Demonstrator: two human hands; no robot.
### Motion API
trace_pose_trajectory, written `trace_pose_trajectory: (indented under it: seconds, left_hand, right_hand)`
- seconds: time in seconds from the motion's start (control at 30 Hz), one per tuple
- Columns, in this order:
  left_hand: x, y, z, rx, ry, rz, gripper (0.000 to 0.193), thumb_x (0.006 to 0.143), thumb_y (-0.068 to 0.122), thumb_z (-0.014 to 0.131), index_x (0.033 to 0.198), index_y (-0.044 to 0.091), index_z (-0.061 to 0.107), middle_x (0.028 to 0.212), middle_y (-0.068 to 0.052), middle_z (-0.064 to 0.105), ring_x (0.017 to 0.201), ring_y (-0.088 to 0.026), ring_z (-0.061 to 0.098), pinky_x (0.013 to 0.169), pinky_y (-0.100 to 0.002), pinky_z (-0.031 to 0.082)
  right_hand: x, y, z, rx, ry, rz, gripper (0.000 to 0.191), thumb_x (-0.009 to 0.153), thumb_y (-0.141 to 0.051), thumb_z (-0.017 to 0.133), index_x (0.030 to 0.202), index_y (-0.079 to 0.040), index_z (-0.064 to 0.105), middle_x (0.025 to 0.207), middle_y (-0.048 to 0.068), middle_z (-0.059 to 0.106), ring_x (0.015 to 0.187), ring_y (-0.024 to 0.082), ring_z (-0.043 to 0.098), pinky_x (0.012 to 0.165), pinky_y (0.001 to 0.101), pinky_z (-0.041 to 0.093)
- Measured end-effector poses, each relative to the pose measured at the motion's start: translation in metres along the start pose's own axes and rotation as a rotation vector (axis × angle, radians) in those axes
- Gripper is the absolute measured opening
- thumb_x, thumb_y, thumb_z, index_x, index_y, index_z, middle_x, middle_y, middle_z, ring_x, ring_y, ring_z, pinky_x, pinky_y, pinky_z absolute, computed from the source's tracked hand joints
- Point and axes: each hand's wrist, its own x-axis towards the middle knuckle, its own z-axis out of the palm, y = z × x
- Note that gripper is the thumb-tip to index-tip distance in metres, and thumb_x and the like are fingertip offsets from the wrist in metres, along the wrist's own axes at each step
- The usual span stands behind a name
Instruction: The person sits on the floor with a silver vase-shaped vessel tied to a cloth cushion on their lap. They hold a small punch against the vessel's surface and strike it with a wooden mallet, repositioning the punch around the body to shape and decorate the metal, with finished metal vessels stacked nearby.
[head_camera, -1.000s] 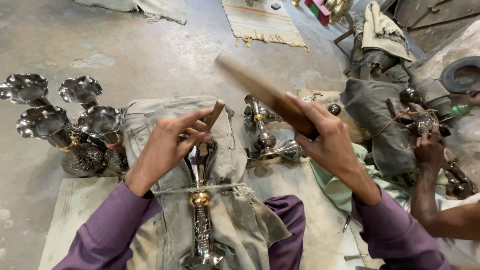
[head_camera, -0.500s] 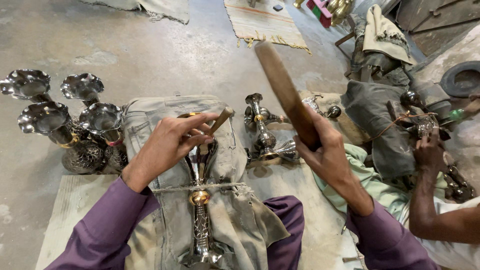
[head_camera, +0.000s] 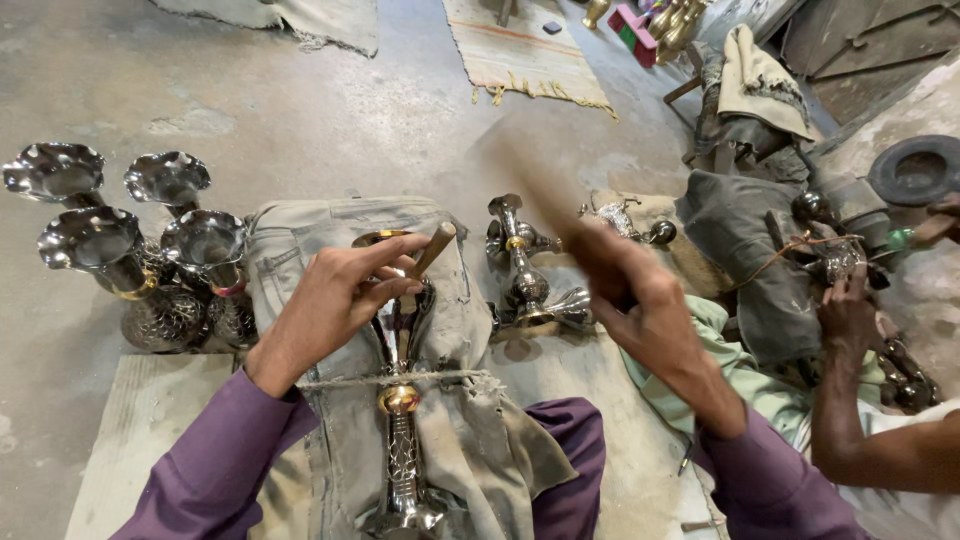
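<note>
A tall silver vase with a brass ring (head_camera: 400, 430) lies on a grey cloth pad (head_camera: 330, 250) over my lap, tied down by a cord. My left hand (head_camera: 335, 300) rests on the vase's flared mouth and pinches a short wooden-handled punch (head_camera: 436, 246) against the metal. My right hand (head_camera: 630, 290) is shut on a wooden mallet (head_camera: 525, 180), which is blurred in motion above and to the right of the punch.
Several finished silver vases (head_camera: 120, 250) stand on the concrete floor at left. More vase pieces (head_camera: 525, 270) lie right of the pad. Another person's arm and hand (head_camera: 850, 310) work on metal parts at far right, beside a dark cloth heap (head_camera: 740, 240).
The mallet swung from a low tilt up to upright, and is now blurred in motion, angled back to the left. My left hand and the punch stayed put.
</note>
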Motion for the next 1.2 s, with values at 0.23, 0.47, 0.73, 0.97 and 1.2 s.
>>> trace_pose_trajectory:
  seconds: [0.23,0.47,0.73,0.97,1.2]
  left_hand:
    - [-0.003,-0.002,-0.004,-0.068,0.006,-0.024,0.054,0.088,0.012,0.073,0.140,0.018,0.059,0.102,-0.008,0.081,0.088,-0.017,0.081,0.072,-0.034,0.065]
    - [-0.005,-0.010,-0.016,-0.209,0.099,-0.093,0.055,0.088,0.009,0.075,0.140,0.016,0.059,0.102,-0.006,0.080,0.087,-0.016,0.080,0.074,-0.033,0.067]
    - [-0.005,-0.015,-0.029,-0.237,0.013,-0.061,0.053,0.089,0.006,0.073,0.140,0.016,0.061,0.100,-0.007,0.081,0.088,-0.013,0.079,0.075,-0.032,0.066]
    - [-0.004,-0.013,-0.033,-0.158,-0.049,-0.050,0.052,0.089,0.012,0.070,0.140,0.020,0.061,0.102,-0.006,0.081,0.090,-0.015,0.080,0.080,-0.033,0.068]
    - [-0.011,-0.017,-0.030,-0.209,0.036,-0.010,0.053,0.091,0.007,0.066,0.142,0.018,0.058,0.109,-0.008,0.080,0.094,-0.016,0.080,0.083,-0.034,0.067]
  right_hand:
    - [-0.002,-0.009,-0.002,0.230,0.145,-0.100,0.081,0.083,-0.005,0.069,0.158,-0.021,0.043,0.129,0.013,0.067,0.107,0.029,0.072,0.092,0.0398,0.061]
    - [0.004,-0.022,-0.014,-0.048,-0.062,0.041,0.089,0.071,-0.008,0.074,0.153,-0.026,0.046,0.107,0.010,0.069,0.081,0.032,0.071,0.067,0.0428,0.058]
    - [0.010,-0.028,-0.011,-0.232,-0.303,-0.120,0.089,0.070,-0.012,0.077,0.152,-0.024,0.045,0.101,0.009,0.069,0.081,0.028,0.072,0.067,0.0430,0.059]
    - [0.035,-0.024,-0.031,-0.029,0.017,-0.095,0.074,0.085,-0.007,0.070,0.155,-0.020,0.048,0.117,0.009,0.071,0.084,0.023,0.073,0.079,0.0358,0.062]
    - [0.060,-0.040,-0.058,-0.128,0.008,-0.185,0.073,0.087,-0.012,0.073,0.155,-0.024,0.049,0.115,0.008,0.073,0.086,0.023,0.071,0.074,0.0360,0.059]
